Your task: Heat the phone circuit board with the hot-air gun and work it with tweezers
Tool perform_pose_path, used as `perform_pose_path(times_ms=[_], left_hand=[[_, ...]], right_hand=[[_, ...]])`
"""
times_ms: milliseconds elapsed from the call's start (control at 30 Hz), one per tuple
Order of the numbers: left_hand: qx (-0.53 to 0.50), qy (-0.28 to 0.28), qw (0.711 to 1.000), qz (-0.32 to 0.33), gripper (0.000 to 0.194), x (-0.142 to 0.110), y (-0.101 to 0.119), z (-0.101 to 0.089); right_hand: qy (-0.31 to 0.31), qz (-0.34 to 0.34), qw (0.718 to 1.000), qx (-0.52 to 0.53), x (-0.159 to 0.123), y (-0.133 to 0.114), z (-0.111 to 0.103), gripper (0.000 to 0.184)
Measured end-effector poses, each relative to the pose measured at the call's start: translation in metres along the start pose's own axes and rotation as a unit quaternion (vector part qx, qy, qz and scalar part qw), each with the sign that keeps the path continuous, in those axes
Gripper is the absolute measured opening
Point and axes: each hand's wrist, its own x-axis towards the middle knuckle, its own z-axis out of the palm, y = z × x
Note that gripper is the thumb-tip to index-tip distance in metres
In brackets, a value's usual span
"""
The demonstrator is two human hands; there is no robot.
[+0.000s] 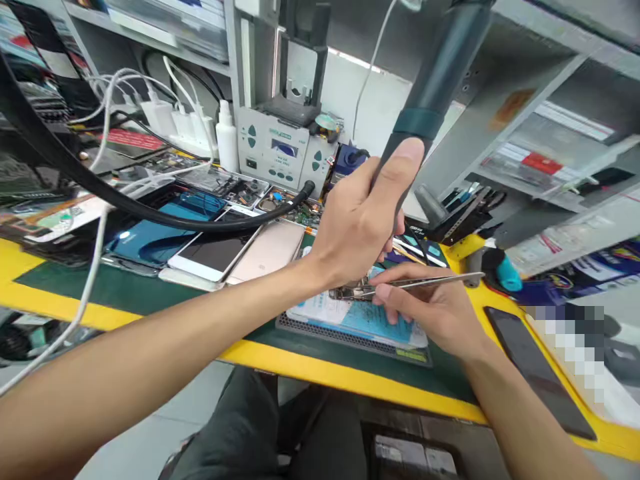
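Note:
My left hand (363,213) is wrapped round the dark handle of a hot air gun (425,87), its thumb along the grip. The gun slants, its lower end hidden behind my fingers, above a small circuit board (345,292). In my right hand (430,307) is a pair of metal tweezers (425,281), pinched between thumb and fingers, with the tips reaching to the board. Whether the tips touch a part I cannot tell. Beneath the board lies a blue and white pad (320,311) on a dark perforated tray (340,331).
A grey rework station (275,150) and a white bottle (227,137) stand behind. Phones, including a blue one (165,227) and a pinkish-gold one (267,253), lie at left. A black hose (125,212) arches across the left side. A dark phone (537,367) rests at right.

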Motion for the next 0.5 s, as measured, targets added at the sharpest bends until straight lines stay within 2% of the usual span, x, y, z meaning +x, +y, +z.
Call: perform_pose_path(times_ms=[367, 500], left_hand=[[0.004, 0.005, 0.999, -0.033, 0.047, 0.0000, 0.0012, -0.0010], [0.010, 0.005, 1.000, -0.025, 0.047, 0.0000, 0.0003, -0.0007]], right_hand=[[-0.001, 0.000, 1.000, 0.001, 0.0037, -0.0023, 0.0010, 0.016], [-0.002, 0.001, 1.000, 0.003, 0.0036, -0.0019, 0.0007, 0.016]])
